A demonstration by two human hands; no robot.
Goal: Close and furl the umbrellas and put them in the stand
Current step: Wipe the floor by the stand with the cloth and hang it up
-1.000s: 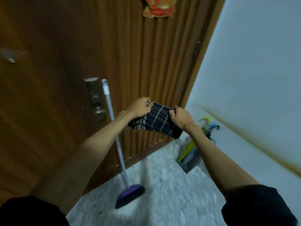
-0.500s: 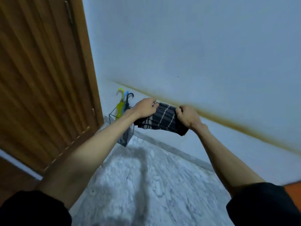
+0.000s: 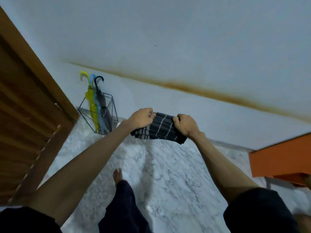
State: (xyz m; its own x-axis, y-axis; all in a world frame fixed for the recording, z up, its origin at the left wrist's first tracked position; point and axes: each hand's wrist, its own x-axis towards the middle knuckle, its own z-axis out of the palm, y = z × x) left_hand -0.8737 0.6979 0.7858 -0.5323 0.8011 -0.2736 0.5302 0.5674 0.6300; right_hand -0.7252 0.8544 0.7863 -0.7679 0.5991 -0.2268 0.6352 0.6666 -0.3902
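While both fists squeeze its ends, the left hand and right hand hold the small dark folding umbrella with pale stripes sideways in the air (furling seems nearly done). Next it must go into the black wire stand nearby, beside three hooked umbrellas.

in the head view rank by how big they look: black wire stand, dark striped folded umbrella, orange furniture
1. orange furniture, though cut off and nearer
2. black wire stand and dark striped folded umbrella: look alike, unsure
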